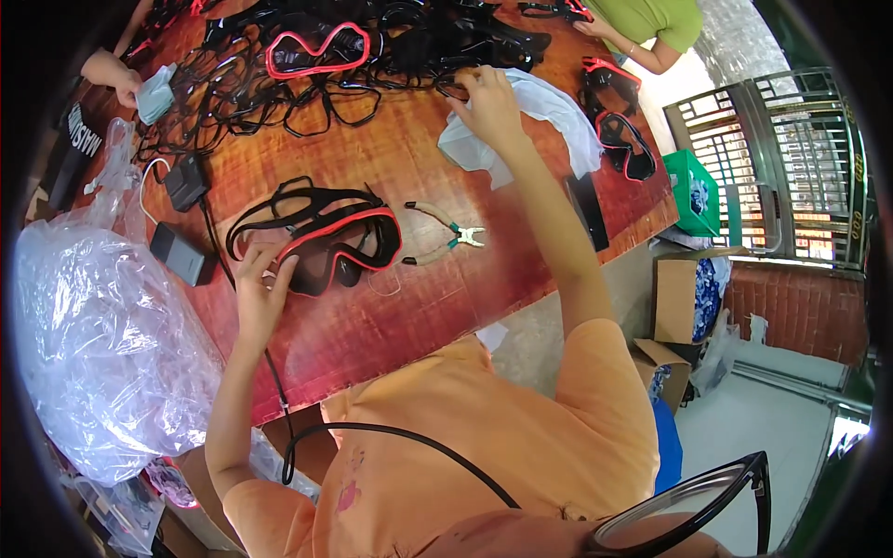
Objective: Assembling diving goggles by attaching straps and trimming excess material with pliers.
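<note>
A diving mask [330, 251] with a red rim, dark lens and black strap lies on the table in front of me. My left hand [262, 284] pinches its left edge. To the right of the mask rests a pair of pliers [451, 232], jaws pointing right and handles spread. My right hand [488, 104] is stretched to the far side, at the edge of a heap of black frames [339, 107]. Its fingers curl together over a dark piece there, too small to name. Beside that hand a white, thin crumpled sheet [558, 116] is spread out.
Another red-rimmed mask [318, 51] lies on the heap. More masks [625, 146] sit at the right edge. Clear plastic bags [112, 344] bulge at left, near a grey box [179, 253] and black cable. Another person's hand [116, 79] holds a pale blue cloth; a green-sleeved person works far right.
</note>
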### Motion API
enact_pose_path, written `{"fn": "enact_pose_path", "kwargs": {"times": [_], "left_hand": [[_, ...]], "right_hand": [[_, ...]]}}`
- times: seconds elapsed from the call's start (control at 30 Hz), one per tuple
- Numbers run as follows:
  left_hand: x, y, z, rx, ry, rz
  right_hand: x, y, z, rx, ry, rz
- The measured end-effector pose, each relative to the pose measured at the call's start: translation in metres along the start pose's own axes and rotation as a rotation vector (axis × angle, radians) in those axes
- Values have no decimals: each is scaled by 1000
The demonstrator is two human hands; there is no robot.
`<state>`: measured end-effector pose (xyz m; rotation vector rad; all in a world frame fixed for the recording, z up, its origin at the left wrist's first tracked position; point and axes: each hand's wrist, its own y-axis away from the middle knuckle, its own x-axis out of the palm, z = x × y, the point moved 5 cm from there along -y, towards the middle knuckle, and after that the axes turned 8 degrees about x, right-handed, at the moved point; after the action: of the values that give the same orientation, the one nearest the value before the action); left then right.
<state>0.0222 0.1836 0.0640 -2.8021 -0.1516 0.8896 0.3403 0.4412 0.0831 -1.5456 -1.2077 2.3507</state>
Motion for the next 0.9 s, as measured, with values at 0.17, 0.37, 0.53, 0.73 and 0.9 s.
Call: {"fn": "enact_pose_path", "kwargs": {"times": [0.17, 0.37, 0.53, 0.73, 0.9], "left_hand": [[-13, 15, -4, -8, -72, -54], [-26, -4, -13, 176, -6, -75], [-25, -22, 7, -172, 289, -66], [-20, -26, 22, -140, 411, -158], [-18, -34, 6, -14, 111, -17]], "right_hand": [[1, -26, -21, 229, -180, -151], [-23, -45, -123, 561, -954, -321], [-46, -79, -85, 521, -1478, -305], [-38, 0, 156, -307, 139, 984], [-20, 59, 111, 24, -598, 309]]}}
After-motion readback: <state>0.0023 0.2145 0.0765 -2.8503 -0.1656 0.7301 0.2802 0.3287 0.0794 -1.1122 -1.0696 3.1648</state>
